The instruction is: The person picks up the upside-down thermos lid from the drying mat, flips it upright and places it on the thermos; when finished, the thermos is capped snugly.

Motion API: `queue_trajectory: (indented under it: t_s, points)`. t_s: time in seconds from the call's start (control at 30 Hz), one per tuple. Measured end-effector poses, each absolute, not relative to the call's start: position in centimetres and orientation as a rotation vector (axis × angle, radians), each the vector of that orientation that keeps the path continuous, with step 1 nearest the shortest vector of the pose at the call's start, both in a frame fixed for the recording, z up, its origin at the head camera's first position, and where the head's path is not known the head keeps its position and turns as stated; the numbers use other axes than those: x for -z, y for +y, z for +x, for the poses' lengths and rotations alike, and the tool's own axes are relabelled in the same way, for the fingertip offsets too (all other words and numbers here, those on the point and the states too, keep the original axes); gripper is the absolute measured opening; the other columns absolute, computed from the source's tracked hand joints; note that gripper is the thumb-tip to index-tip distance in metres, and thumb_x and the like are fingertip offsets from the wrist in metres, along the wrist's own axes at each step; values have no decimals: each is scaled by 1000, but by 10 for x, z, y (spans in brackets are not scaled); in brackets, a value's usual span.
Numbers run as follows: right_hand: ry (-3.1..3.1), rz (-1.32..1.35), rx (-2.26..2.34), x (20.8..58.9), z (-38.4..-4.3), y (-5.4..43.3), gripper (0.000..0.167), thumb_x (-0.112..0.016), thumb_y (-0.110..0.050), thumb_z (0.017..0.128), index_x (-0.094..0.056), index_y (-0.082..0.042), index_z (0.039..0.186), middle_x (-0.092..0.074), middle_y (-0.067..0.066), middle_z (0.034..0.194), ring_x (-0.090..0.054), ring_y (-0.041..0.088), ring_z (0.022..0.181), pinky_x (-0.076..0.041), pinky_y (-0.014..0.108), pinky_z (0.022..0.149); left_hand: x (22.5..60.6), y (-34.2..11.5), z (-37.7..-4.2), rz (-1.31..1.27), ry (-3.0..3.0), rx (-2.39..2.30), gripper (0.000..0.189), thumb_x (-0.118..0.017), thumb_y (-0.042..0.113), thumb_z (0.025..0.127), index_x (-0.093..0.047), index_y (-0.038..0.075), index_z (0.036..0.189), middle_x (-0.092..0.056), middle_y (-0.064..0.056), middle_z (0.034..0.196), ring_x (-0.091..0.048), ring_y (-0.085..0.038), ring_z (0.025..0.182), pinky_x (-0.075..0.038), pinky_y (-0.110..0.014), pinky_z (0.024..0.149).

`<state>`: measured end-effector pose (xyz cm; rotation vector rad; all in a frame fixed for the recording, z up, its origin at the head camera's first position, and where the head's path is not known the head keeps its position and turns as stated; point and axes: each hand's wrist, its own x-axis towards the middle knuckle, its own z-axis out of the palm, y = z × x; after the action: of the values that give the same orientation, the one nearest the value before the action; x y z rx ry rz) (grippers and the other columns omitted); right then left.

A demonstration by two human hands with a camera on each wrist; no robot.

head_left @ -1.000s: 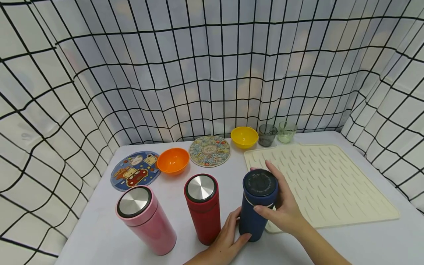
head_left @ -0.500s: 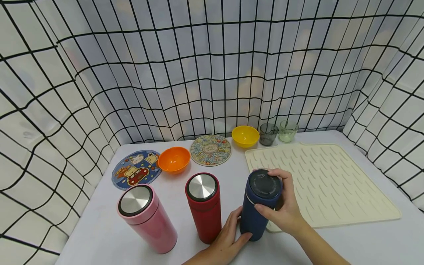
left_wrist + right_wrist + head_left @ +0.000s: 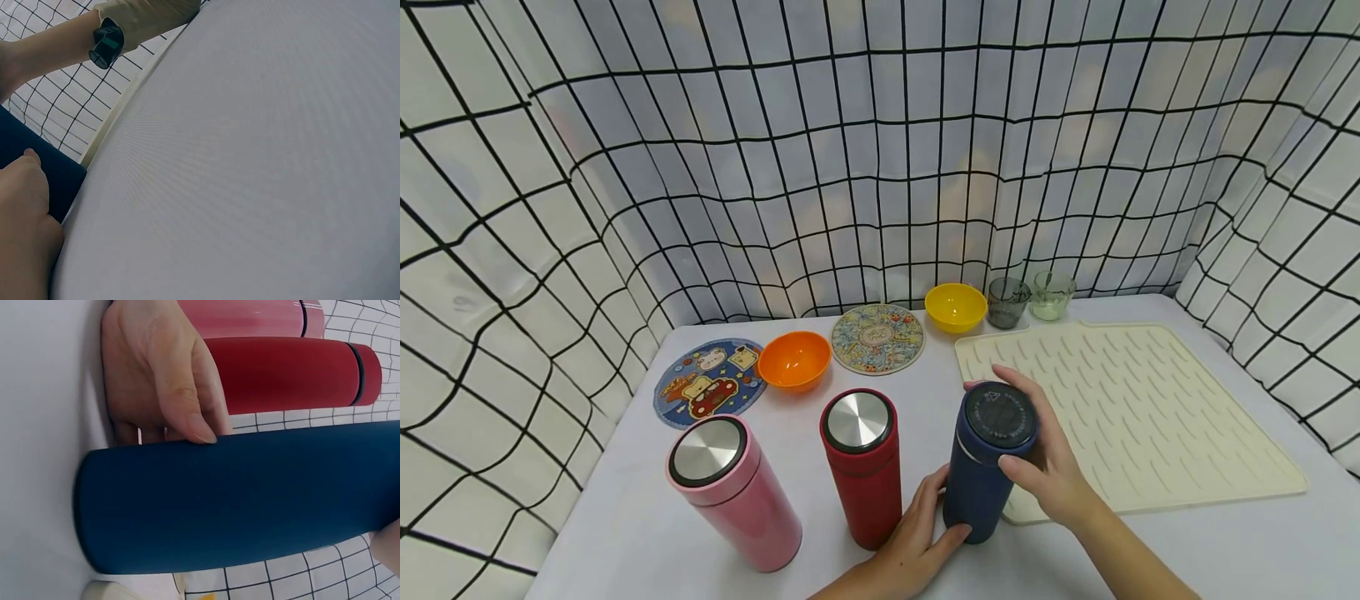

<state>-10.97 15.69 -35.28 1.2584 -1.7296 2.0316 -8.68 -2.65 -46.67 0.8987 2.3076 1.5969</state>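
Observation:
A blue thermos bottle [image 3: 979, 496] stands on the white table, its upper end a black disc with printed marks above a thin silver ring. My left hand [image 3: 917, 537] grips it low down, thumb at the near side; in the right wrist view that thumb [image 3: 187, 415] touches the blue wall. Around the upper section, my right hand [image 3: 1060, 479] has its thumb in front and fingers behind, partly hidden. To the left stand a red thermos bottle [image 3: 868, 504], just beside my left hand, and a pink thermos bottle [image 3: 752, 521], both with steel-topped lids.
A cream ridged mat [image 3: 1150, 417] lies to the right, partly behind the blue bottle. Along the back are an orange bowl [image 3: 793, 362], a yellow bowl [image 3: 955, 308], two glass cups [image 3: 1007, 302] and two round patterned mats [image 3: 877, 340]. Black netting [image 3: 880, 179] encloses the table.
The right forefinger lay on the disc's edge half a second ago and is now behind the upper section; the thumb has shifted right. The disc's printing has turned since one second ago. Left hand stays put.

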Motion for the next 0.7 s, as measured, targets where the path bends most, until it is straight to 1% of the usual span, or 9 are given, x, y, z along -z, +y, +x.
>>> queue_trajectory:
  t_s: [0.1, 0.17, 0.3, 0.37, 0.4, 0.47, 0.57, 0.63, 0.7]
  points:
    - [-1751, 1272, -2031, 352, -111, 159, 64, -52, -12, 91, -16, 9, 139, -43, 20, 133, -45, 26, 120, -38, 31, 96, 467, -27, -87, 903, 2306, -1594, 62, -45, 37, 95, -10, 16, 142, -25, -9, 141, -30, -20, 129, -31, -34, 102]
    - [-1745, 1256, -2039, 353, -111, 160, 64, -55, -9, 89, -19, 10, 138, -45, 17, 131, -47, 24, 118, -40, 30, 95, 467, -27, -87, 906, 2302, -1595, 63, -46, 36, 95, -9, 16, 142, -24, -8, 141, -29, -20, 129, -31, -33, 103]
    - [-1740, 1173, -2066, 354, -110, 160, 67, -65, -1, 82, -24, 9, 135, -46, 15, 126, -50, 22, 112, -44, 29, 90, 466, -27, -87, 900, 2294, -1596, 63, -46, 36, 95, -9, 17, 143, -24, -8, 141, -29, -19, 129, -30, -33, 103]
    - [-1764, 1141, -2082, 354, -109, 160, 71, -68, -3, 80, -24, 6, 135, -44, 14, 125, -50, 21, 110, -45, 30, 89, 466, -27, -87, 892, 2293, -1594, 63, -46, 36, 95, -9, 18, 143, -24, -7, 141, -29, -19, 129, -30, -33, 103]
    - [-1779, 1143, -2082, 354, -109, 160, 72, -68, -7, 81, -22, 5, 136, -43, 14, 126, -49, 21, 111, -44, 30, 89, 466, -27, -87, 887, 2293, -1592, 63, -46, 36, 95, -9, 18, 143, -24, -7, 141, -29, -19, 129, -30, -33, 103]
    - [-1812, 1161, -2084, 353, -108, 160, 72, -62, -17, 87, -17, 1, 140, -39, 15, 130, -47, 22, 114, -42, 30, 92, 466, -27, -87, 873, 2290, -1587, 63, -46, 37, 95, -9, 19, 143, -23, -7, 142, -29, -19, 130, -30, -34, 103]
    - [-1834, 1217, -2098, 352, -109, 161, 71, -49, -32, 93, -10, -3, 144, -35, 16, 137, -40, 24, 122, -37, 32, 97, 466, -27, -87, 856, 2291, -1581, 64, -47, 38, 94, -9, 20, 143, -23, -6, 142, -29, -19, 130, -30, -34, 103]
    - [-1835, 1217, -2134, 352, -109, 161, 67, -42, -33, 94, -10, -5, 145, -37, 14, 139, -39, 24, 125, -35, 33, 98, 465, -27, -87, 850, 2287, -1579, 64, -47, 38, 94, -9, 21, 143, -22, -6, 143, -28, -19, 130, -30, -34, 103]
    - [-1817, 1213, -2156, 353, -110, 162, 62, -41, -30, 94, -15, -4, 144, -41, 12, 136, -40, 24, 125, -35, 32, 98, 465, -27, -87, 858, 2286, -1580, 64, -47, 37, 94, -9, 20, 143, -22, -6, 143, -28, -19, 130, -30, -34, 103]
